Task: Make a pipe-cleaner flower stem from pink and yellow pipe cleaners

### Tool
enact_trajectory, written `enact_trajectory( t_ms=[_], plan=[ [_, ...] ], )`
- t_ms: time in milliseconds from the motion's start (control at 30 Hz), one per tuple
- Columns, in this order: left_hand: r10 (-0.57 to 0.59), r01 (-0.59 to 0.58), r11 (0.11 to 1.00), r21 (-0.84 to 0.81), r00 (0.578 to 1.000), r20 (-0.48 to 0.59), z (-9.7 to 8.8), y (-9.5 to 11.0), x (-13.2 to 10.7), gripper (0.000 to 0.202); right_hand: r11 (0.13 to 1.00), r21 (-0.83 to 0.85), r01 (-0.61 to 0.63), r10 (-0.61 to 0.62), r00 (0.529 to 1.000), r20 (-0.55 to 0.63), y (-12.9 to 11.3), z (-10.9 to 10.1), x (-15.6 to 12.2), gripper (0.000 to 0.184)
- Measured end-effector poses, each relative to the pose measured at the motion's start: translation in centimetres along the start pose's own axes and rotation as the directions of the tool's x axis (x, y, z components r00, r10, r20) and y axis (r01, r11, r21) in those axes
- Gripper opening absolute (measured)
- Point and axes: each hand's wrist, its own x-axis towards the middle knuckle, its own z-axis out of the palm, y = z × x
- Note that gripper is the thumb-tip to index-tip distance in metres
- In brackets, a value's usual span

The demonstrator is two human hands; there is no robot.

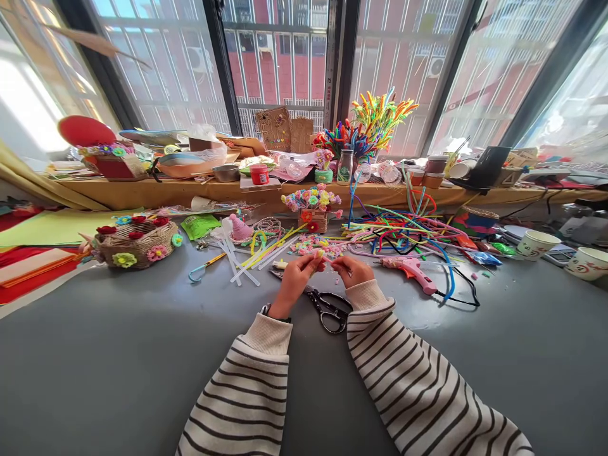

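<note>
My left hand and my right hand meet over the grey table, both in striped sleeves. Their fingers are pinched on a small pink pipe-cleaner piece held between them. Black-handled scissors lie on the table just below my hands. A pink glue gun rests right of my right hand. Small pipe-cleaner flowers lie just beyond my fingers.
A tangle of coloured pipe cleaners spreads at the right. A woven basket with flowers stands at the left, a small flower pot behind. Paper cups sit far right. The window ledge is crowded with craft supplies.
</note>
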Motion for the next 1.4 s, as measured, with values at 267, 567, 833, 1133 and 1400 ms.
enact_trajectory(
  t_ms=[267, 567, 833, 1133, 1400],
  plan=[
    [0.023, -0.050, 0.990, 0.136, 0.981, 0.191, 0.2, -0.2, -0.4, 0.027, 0.997, 0.012, -0.079, 0.079, 0.997, 0.022, -0.7, 0.0, -0.4, 0.019],
    [-0.017, -0.011, 0.995, 0.103, 0.964, 0.266, 0.3, 0.1, -0.5, 0.029, 0.998, -0.039, 0.051, -0.053, 0.997, -0.048, -1.0, 0.0, -0.8, 0.027],
    [-0.016, -0.011, 0.995, 0.095, 0.959, 0.284, 0.2, 0.0, -0.5, 0.032, 0.998, -0.040, 0.039, -0.040, 0.999, -0.025, -1.0, 0.1, -0.7, 0.033],
    [-0.018, -0.003, 0.997, 0.076, 0.962, 0.273, 0.2, -0.4, -0.3, 0.032, 1.000, 0.010, 0.030, -0.029, 0.999, -0.035, -0.8, 0.4, -0.7, 0.025],
    [-0.125, 0.130, 0.992, 0.008, 0.935, 0.332, 0.2, -0.3, -0.4, 0.031, 0.999, -0.014, -0.048, 0.045, 0.985, -0.167, -0.5, 0.1, -0.6, 0.025]
  ],
)
